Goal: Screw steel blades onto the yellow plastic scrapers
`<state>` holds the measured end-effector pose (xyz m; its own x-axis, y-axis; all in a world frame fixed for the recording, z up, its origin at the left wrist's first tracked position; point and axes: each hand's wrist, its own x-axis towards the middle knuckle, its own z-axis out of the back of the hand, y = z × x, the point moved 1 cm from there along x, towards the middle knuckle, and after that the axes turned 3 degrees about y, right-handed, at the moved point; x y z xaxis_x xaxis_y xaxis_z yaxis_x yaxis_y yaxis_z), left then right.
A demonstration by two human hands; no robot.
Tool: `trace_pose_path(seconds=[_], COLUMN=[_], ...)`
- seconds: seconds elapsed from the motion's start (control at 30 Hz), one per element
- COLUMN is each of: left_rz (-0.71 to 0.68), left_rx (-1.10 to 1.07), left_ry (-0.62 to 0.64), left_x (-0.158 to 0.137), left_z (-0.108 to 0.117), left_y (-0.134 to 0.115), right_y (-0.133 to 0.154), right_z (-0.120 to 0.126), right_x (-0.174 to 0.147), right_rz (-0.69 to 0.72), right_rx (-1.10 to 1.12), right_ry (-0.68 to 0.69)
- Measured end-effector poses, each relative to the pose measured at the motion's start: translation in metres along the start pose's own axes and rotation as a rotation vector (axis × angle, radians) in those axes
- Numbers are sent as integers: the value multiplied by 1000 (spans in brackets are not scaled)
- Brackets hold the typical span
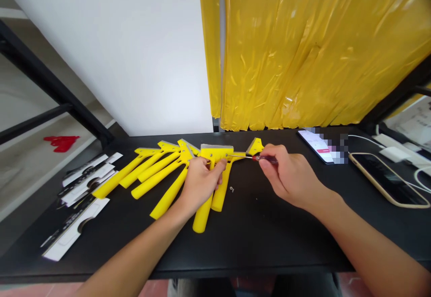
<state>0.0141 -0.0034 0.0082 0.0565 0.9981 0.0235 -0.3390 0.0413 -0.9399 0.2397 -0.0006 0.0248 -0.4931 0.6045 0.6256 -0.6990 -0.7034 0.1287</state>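
My left hand (202,178) is closed around the neck of a yellow scraper (217,153), whose wide head with a grey blade edge points away from me. Its handle slopes down toward the table's front. In my right hand (291,171) is a screwdriver (266,158), its dark red handle between the fingers. The shaft runs leftward and its tip meets the right side of the scraper head, by a screw. Several more yellow scrapers (156,182) lie fanned out to the left, and others lie beneath and behind the held one. Small loose hardware (231,189) rests right of its handle.
Black-and-white cardboard sleeves (76,229) are piled at the left. At the right lie a lit phone (314,146), a second phone in a tan case (387,178), and white chargers with cables (393,153). Yellow plastic sheeting (303,54) and a white panel (151,54) stand behind the black table (262,243).
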Motion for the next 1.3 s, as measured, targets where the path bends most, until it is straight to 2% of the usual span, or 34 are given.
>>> trace_pose_path(seconds=[0.13, 0.33, 0.5, 0.6, 0.7, 0.8, 0.9, 1.0, 1.13, 1.3], left_rz=[-3, 6, 15, 38, 50, 55, 55, 46, 29, 26], left_rx=[-15, -30, 7, 7, 28, 64, 63, 54, 30, 33], left_ry=[-5, -1, 2, 11, 12, 7, 24, 43, 33, 22], left_x=[1, 3, 2, 0, -1, 0, 0, 0, 2, 4], left_z=[0, 0, -1, -3, -4, -6, -7, -7, -6, -6], left_y=[3, 6, 6, 3, 2, 3, 5, 6, 10, 11], right_y=[-1, 0, 1, 0, -2, -5, -9, -12, -12, -11], right_z=[2, 2, 2, 6, 5, 0, -2, 2, 4, 0], right_x=[0, 1, 1, 3, 3, 1, 1, 3, 4, 2], right_rz=[-21, -37, -62, -93, -55, -42, -94, -126, -48, 10], right_rx=[-69, 9, -73, 10, 117, 41, -82, -43, 57, -49], right_ry=[-28, 77, 14, 24, 83, 79, 47, 68, 139, 105])
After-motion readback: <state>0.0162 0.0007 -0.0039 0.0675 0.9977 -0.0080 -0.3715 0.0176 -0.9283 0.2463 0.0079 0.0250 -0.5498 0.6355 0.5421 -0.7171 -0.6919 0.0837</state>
